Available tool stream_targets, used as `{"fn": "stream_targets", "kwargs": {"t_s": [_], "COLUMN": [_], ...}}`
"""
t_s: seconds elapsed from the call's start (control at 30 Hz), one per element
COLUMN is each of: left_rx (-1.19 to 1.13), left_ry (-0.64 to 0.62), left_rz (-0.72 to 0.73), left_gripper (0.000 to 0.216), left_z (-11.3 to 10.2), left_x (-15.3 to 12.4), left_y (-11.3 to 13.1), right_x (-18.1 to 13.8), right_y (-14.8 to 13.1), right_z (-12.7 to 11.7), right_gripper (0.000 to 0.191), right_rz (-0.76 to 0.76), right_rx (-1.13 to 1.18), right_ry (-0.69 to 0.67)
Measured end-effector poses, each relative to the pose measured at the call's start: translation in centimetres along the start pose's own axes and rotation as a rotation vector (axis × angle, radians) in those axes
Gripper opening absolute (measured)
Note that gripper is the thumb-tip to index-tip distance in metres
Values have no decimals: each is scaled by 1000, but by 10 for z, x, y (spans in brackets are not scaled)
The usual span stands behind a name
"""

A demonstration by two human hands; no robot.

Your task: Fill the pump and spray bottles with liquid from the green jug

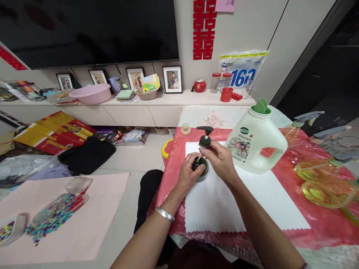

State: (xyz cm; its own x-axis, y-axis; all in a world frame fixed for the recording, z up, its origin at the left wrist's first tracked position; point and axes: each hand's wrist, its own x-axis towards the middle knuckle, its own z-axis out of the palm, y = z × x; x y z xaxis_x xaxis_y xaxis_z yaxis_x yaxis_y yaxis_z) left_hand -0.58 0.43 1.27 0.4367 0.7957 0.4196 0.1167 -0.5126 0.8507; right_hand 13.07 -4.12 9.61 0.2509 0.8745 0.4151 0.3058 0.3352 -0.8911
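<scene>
My left hand (188,172) is wrapped round a small dark green bottle (204,175) that stands on a white scalloped cloth (215,209). In my right hand (220,158) is a dark green pump head (205,139), gripped just under its collar. Its pale dip tube (199,157) reaches down into the mouth of the bottle. Just right of my hands stands a large pale green detergent jug (254,140), its top uncapped, with a green spout piece (261,106) in the opening. A cream cap (185,129) sits on the table's far left corner.
Several clear spray bottles with yellow liquid (322,190) crowd the right side of the red table cover (286,186). On the left, a pink-covered table (92,220) bears colourful beads (53,216). A TV cabinet (126,112) with framed photos runs along the wall.
</scene>
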Motion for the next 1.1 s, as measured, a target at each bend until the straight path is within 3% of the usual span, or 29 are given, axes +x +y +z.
{"fn": "stream_targets", "kwargs": {"t_s": [0.23, 0.43, 0.53, 0.7, 0.83, 1.1], "left_rx": [-28, -29, -77, -300, -446, -270], "left_ry": [-10, -72, -100, -165, -102, 94], "left_rz": [-8, -36, -72, -251, -305, -218], "left_gripper": [28, 39, 50, 76, 62, 31], "left_z": [-1, -5, -9, -25, -34, -20], "left_x": [0, 3, 3, -6, -8, 6], "left_y": [0, 1, 3, 8, 20, 37], "right_x": [-16, -29, -33, -39, -45, -48], "right_y": [20, 28, 34, 39, 41, 46], "right_z": [7, 15, 18, 23, 27, 31], "right_gripper": [19, 20, 19, 21, 25, 26], "right_rz": [14, 28, 30, 9, -11, -43], "right_rx": [-106, -176, -215, -283, -320, -357], "right_ry": [-85, -13, 32, 102, 147, 178]}}
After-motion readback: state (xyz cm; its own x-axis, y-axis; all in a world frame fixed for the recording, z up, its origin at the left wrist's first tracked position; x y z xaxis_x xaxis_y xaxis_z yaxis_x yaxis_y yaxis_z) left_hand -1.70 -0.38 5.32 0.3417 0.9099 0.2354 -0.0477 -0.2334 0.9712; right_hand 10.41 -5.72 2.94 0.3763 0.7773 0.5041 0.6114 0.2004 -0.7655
